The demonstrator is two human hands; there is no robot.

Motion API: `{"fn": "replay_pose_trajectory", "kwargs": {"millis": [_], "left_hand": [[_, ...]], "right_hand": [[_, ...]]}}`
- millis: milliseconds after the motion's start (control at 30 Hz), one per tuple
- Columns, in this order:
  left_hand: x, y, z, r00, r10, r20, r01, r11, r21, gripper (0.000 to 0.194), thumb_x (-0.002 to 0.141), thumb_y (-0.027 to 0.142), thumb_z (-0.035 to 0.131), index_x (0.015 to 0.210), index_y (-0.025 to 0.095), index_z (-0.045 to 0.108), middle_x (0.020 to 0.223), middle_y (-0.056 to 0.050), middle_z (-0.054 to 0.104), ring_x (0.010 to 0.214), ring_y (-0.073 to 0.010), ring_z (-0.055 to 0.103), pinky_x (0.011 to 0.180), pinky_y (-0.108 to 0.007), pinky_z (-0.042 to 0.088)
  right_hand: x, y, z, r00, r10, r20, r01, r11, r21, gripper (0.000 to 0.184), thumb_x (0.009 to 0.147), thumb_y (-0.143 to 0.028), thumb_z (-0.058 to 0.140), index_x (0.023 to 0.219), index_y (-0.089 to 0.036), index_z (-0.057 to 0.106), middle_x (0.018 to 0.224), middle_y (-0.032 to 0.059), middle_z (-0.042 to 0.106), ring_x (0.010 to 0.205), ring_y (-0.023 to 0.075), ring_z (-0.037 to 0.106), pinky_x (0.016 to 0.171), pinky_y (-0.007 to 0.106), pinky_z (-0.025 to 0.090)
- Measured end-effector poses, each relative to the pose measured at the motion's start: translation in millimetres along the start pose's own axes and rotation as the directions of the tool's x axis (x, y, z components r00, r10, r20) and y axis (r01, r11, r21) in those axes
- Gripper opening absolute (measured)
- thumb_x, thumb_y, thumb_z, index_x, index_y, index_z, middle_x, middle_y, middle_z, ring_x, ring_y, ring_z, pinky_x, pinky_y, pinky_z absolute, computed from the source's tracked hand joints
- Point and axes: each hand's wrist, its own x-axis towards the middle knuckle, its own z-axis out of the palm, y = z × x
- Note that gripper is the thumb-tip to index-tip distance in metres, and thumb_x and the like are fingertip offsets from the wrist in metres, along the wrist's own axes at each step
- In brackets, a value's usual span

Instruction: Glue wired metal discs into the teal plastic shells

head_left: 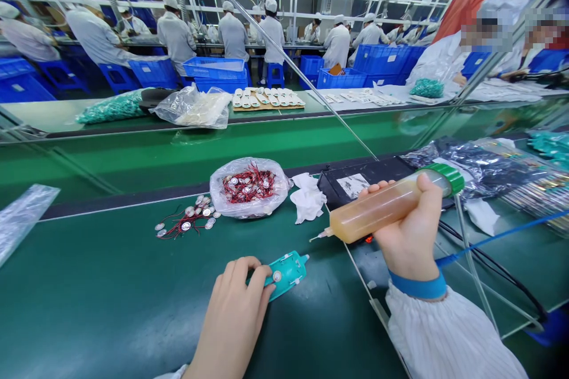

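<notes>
My right hand (411, 231) is wrapped round a glue syringe (377, 210) filled with amber fluid, green cap at its back, nozzle pointing left and slightly down. The nozzle tip hangs a little above and to the right of a small teal plastic part (287, 272) with a round metal disc set in it. My left hand (235, 308) pinches the near end of that teal part and holds it on the green table (102, 296). A thin tube runs from the syringe's cap down to the right.
A clear bag (249, 186) of small discs with red wires lies behind, with loose ones (189, 224) to its left. A white rag (307, 198) and a black box (355, 183) sit to the right. Several workers in white sit at benches beyond the conveyor.
</notes>
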Motion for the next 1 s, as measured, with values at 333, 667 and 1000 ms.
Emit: {"fn": "replay_pose_trajectory", "kwargs": {"millis": [333,667,1000], "left_hand": [[-17.9,-9.3,12.0,0.993,0.106,-0.044,-0.107,0.994,-0.028,0.034,0.097,0.041,0.032,0.111,0.020,0.056,0.110,-0.015,0.062,0.089,-0.0272,0.067,0.067,-0.041,0.060],[-17.7,-11.9,11.2,0.989,0.147,-0.023,-0.148,0.989,-0.020,0.031,0.098,0.025,0.031,0.114,0.020,0.057,0.112,-0.015,0.065,0.091,-0.0266,0.068,0.068,-0.039,0.060],[-19.5,-12.5,12.8,0.990,0.142,-0.003,-0.142,0.990,-0.016,0.032,0.098,0.026,0.031,0.113,0.019,0.058,0.112,-0.016,0.064,0.090,-0.0262,0.067,0.067,-0.038,0.059]], "right_hand": [[0.8,1.3,2.3,1.000,-0.004,0.018,0.003,1.000,0.015,0.033,0.077,-0.049,0.052,0.071,-0.017,0.052,0.068,-0.0007,0.052,0.058,0.0118,0.055,0.054,0.027,0.055],[1.1,-0.1,2.2,1.000,0.009,0.004,-0.009,1.000,0.021,0.032,0.077,-0.048,0.053,0.073,-0.017,0.051,0.068,-0.0008,0.052,0.057,0.0119,0.056,0.054,0.027,0.055],[2.0,3.0,-1.2,0.999,0.008,0.035,-0.009,1.000,0.014,0.032,0.076,-0.050,0.053,0.074,-0.018,0.051,0.068,-0.0009,0.051,0.058,0.0124,0.055,0.055,0.028,0.056]]}}
